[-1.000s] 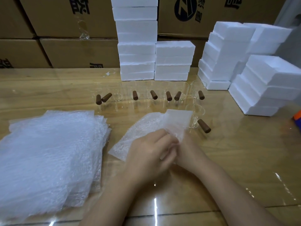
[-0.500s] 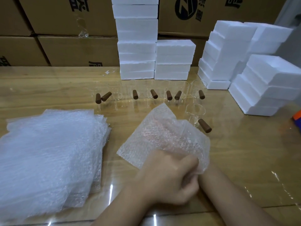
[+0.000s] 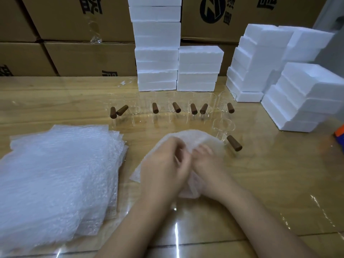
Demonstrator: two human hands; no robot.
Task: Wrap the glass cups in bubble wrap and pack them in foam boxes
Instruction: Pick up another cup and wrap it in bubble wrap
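A single bubble wrap sheet [image 3: 193, 135] lies crumpled in the middle of the table. My left hand [image 3: 165, 168] and my right hand [image 3: 206, 161] both grip it, fingers curled into the wrap. Whether anything is inside the wrap is hidden. Just beyond my right hand stands a clear glass cup [image 3: 223, 127] with a brown wooden handle [image 3: 234, 143]. Further back, a row of several more glass cups [image 3: 206, 106] with brown handles stands side by side. White foam boxes [image 3: 157, 53] are stacked behind that row.
A thick pile of bubble wrap sheets [image 3: 55, 174] covers the table's left side. More foam boxes [image 3: 301, 97] are stacked at the right. Cardboard cartons [image 3: 74, 58] line the wall behind. An orange and blue object [image 3: 340, 132] sits at the right edge.
The sheet was spread flatter and held up half a second ago; now both hands have bunched it together and moved it forward toward the lone cup.
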